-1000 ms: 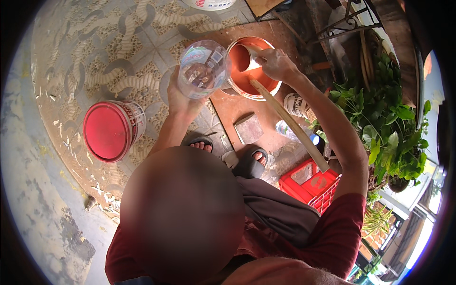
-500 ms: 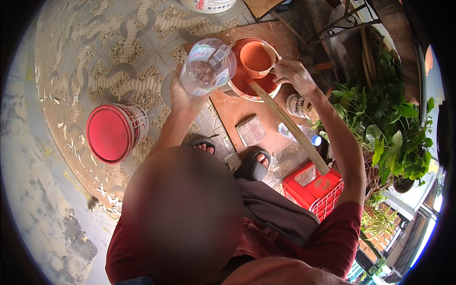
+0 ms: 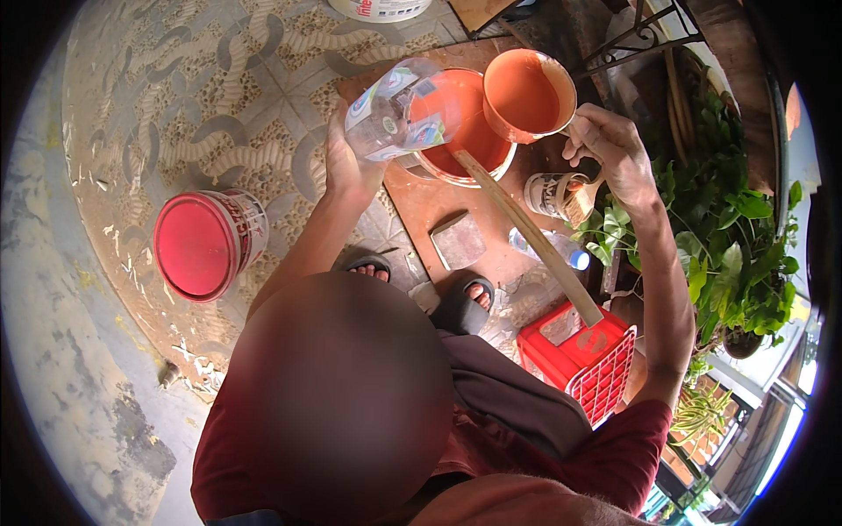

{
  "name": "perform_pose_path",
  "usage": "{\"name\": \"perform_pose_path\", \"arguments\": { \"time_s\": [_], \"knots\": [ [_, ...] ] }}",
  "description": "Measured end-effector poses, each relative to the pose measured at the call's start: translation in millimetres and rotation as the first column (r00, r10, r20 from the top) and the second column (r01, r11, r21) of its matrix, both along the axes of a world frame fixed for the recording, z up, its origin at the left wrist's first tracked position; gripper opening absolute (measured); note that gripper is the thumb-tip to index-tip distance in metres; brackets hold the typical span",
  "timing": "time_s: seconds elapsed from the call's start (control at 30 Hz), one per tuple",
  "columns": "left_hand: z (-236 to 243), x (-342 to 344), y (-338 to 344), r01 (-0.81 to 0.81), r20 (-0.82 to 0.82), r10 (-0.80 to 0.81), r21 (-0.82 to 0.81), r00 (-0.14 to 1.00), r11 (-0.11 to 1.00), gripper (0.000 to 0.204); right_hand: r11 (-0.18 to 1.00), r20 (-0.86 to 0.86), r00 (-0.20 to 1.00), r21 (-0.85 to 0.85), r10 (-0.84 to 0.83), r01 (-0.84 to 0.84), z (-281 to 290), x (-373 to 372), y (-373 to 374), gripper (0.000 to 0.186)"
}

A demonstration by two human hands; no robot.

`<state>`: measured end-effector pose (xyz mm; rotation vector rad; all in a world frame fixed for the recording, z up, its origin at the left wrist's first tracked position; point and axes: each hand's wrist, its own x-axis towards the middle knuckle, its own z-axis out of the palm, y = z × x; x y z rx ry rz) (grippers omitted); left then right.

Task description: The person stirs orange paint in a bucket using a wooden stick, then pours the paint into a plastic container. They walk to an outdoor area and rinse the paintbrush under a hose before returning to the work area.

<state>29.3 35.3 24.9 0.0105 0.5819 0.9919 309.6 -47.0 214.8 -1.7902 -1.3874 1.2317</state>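
My left hand (image 3: 349, 171) is wrapped round a clear, labelled plastic bottle (image 3: 381, 118), tilted so its far end overlaps the left side of the paint bucket (image 3: 498, 173). The bucket holds orange-red paint. In my right hand (image 3: 618, 149), fingers closed at its handle, is a mug (image 3: 526, 92) with an orange inside, raised over the bucket's right rim. How much paint the mug contains, I cannot tell. A flat wooden stick (image 3: 531, 230) leans out of the bucket toward me, its lower end hidden in the paint.
A brown board (image 3: 405, 200) lies under the bucket. Right of it stand a small tub (image 3: 544, 195) with a paintbrush (image 3: 581, 205), a blue-capped bottle (image 3: 566, 252), a red plastic stool (image 3: 561, 342) and leafy plants (image 3: 728, 219). A red-lidded bucket (image 3: 197, 245) is at left.
The mug has risen out of the bucket and moved right with my right hand. The clear bottle has tipped over to the right, toward the bucket.
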Motion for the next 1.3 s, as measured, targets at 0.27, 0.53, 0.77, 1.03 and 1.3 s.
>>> {"name": "perform_pose_path", "arguments": {
  "time_s": [0.27, 0.53, 0.77, 1.03, 1.3],
  "knots": [
    [0.8, 7.5, -1.1, -0.034, -0.041, 0.038, 0.091, 0.998, 0.995, 0.048, 0.993, 0.244, 0.967, 0.078, 0.072, -0.094, 37.5, -32.6, 11.3, 0.031],
    [6.2, 9.1, -2.4, -0.064, -0.068, 0.070, 0.089, 0.995, 0.994, 0.053, 0.983, 0.489, 0.872, 0.144, 0.026, -0.110, 58.9, -59.2, 16.3, 0.016],
    [11.3, 7.4, -5.8, -0.047, -0.027, 0.051, 0.119, 0.998, 0.992, 0.054, 0.967, 0.612, 0.788, 0.150, 0.071, -0.204, 64.0, -66.9, 15.3, 0.020],
    [11.5, 8.2, -8.8, -0.036, -0.013, 0.038, 0.119, 0.999, 0.992, 0.054, 0.932, 0.662, 0.748, 0.241, 0.044, -0.269, 69.9, -76.8, 12.1, 0.017],
    [19.3, 8.4, -13.3, -0.014, 0.054, 0.010, 0.074, 0.998, 0.997, 0.038, 0.872, 0.701, 0.713, 0.338, 0.017, -0.354, 71.4, -91.6, 6.4, 0.011]
  ]
}}
